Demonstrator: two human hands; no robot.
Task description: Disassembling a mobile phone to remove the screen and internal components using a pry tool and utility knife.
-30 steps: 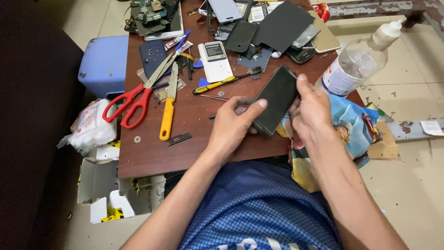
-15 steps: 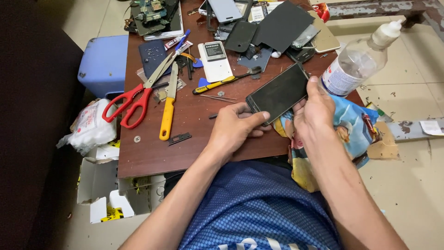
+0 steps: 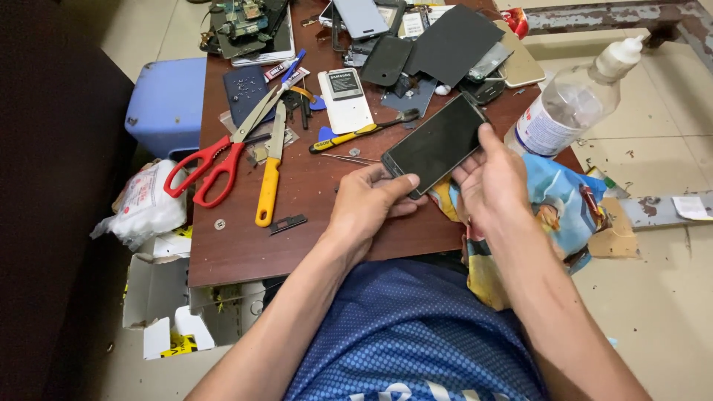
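I hold a black smartphone (image 3: 437, 143) with a dark screen in both hands, just above the near edge of a brown wooden table (image 3: 245, 245). My left hand (image 3: 368, 200) grips its lower left corner. My right hand (image 3: 492, 178) supports its right side, thumb along the edge. The phone lies nearly flat, screen up, tilted up to the right.
On the table lie red-handled scissors (image 3: 210, 169), a yellow-handled knife (image 3: 269, 178), a yellow-handled tool (image 3: 356, 134), a white battery (image 3: 345, 99), tweezers (image 3: 349, 158) and several dark phone parts (image 3: 453, 44). A clear plastic bottle (image 3: 564, 108) stands right. A colourful cloth (image 3: 557, 215) drapes below. A blue stool (image 3: 165, 104) stands left.
The phone has turned from nearly upright on its edge to lying flat with its screen up. My hands stayed in much the same place.
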